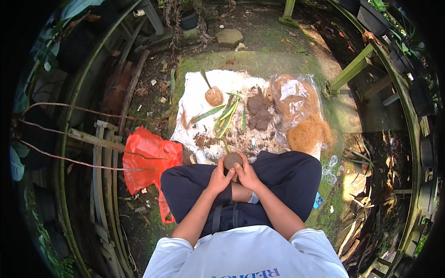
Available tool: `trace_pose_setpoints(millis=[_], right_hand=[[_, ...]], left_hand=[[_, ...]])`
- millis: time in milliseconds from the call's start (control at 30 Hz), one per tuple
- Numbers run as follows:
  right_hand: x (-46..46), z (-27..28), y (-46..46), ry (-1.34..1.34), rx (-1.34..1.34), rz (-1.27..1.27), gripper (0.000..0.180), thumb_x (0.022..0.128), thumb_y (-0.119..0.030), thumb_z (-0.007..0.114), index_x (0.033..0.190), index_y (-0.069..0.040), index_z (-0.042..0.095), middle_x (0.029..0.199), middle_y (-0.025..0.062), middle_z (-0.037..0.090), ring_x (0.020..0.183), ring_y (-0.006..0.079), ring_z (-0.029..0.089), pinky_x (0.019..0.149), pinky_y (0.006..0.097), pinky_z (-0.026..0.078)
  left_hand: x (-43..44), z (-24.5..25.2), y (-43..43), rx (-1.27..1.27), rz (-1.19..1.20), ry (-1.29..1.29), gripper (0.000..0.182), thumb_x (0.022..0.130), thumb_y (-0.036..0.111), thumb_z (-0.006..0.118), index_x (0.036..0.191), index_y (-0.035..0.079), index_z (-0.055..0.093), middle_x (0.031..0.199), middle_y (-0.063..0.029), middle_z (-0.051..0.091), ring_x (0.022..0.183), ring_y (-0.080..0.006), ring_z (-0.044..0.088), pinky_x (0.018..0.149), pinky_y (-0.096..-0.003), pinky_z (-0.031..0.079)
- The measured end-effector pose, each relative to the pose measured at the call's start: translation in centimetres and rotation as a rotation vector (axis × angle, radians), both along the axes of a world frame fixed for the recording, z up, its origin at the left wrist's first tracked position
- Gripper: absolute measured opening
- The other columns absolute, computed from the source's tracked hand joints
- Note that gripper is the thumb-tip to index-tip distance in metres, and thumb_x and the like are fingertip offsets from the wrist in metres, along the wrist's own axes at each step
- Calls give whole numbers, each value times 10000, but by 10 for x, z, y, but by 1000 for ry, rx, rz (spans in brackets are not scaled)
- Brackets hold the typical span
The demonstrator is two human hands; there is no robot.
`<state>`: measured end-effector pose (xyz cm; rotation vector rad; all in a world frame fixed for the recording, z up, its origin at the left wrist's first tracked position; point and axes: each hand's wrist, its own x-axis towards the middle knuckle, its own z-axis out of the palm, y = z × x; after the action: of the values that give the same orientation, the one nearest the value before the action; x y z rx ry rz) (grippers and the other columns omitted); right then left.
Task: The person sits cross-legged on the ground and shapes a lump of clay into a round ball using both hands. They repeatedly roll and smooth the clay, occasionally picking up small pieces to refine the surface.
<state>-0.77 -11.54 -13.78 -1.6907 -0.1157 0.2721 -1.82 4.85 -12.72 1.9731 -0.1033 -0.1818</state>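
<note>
Between my left hand (219, 178) and my right hand (247, 174) sits a round ball of brown soil (232, 160), cupped from both sides above my crossed legs. A green leaf (226, 145) rises from its far side. On the white cloth (194, 83) before me, long variegated leaves (227, 114) lie in a loose bunch. A fibre-wrapped ball (213, 96) with an upright leaf rests farther back. Dark lumps of moist soil (259, 112) are heaped right of the leaves. A small white and green object (253, 141) lies nearer to me.
A clear plastic bag of brown fibre (295, 97) lies at the cloth's right, with loose fibre (307, 133) in front. A red plastic bag (149, 156) is at my left. White string (329, 171) and a blue phone (318, 200) lie at my right. Potted-plant benches (351, 69) flank the space.
</note>
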Motion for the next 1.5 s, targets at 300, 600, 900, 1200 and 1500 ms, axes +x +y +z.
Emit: trace_pose_setpoints(millis=[300,600,900,1200,1500], right_hand=[[2,25,3,-201,-240,97,707,845,-259,744,1450,-118,408,1375,183,480,1235,350,487,1031,437,412],[-8,48,15,-347,-591,216,862,762,-374,786,1487,-136,384,1418,131,464,1337,354,353,1114,489,269],[2,12,9,-205,-403,9,810,798,-383,775,1446,-58,415,1412,192,464,1331,377,388,1119,474,298],[1,-5,9,-109,-204,-9,711,897,-355,675,1447,-19,374,1408,224,462,1311,388,414,1102,468,330],[0,5,-6,-116,-342,123,712,907,-356,654,1417,52,372,1338,257,497,1254,401,439,1072,460,355]], left_hand=[[7,-13,7,-748,102,397,886,949,734,280,1513,52,315,1493,-146,396,1390,-280,386,1134,-422,322],[15,-4,19,-1012,435,753,919,894,811,274,1391,57,443,1374,-116,509,1261,-273,520,1028,-448,446],[16,-17,14,-1126,233,609,603,1026,514,355,1426,65,401,1360,-122,533,1146,-260,607,969,-391,506],[16,-10,16,-1173,127,611,607,1022,358,484,1535,99,289,1401,-100,521,1213,-203,572,992,-357,489],[12,-7,16,-911,53,564,618,1019,371,494,1542,143,257,1467,-117,419,1290,-254,494,1032,-408,461]])
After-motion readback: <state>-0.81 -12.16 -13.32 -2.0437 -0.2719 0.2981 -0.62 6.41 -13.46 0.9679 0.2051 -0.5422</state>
